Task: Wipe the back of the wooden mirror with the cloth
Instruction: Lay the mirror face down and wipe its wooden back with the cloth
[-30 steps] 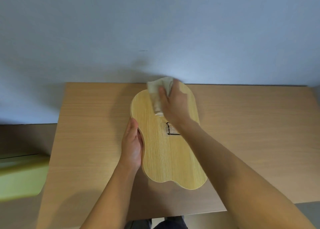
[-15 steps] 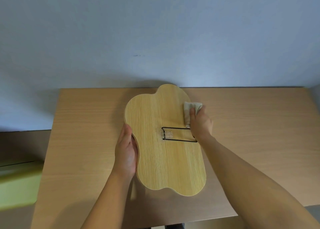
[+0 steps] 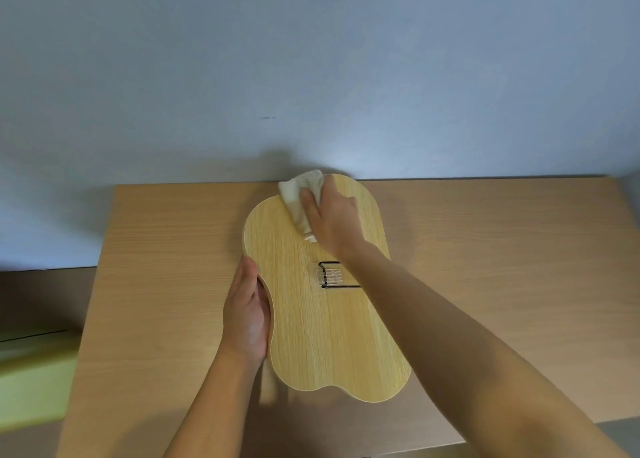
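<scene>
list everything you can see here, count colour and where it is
wooden mirror: 1, light wood, back side up, flat on the middle of the table
wire stand: 1, black, on the mirror's back near its middle
cloth: 1, off-white, on the mirror's far edge under the right hand
table: 1, tan wood, against the wall
wall: 1, pale blue-grey, behind the table
left hand: 1, steadying the mirror's left edge
right hand: 1, pressing the cloth on the mirror
</scene>
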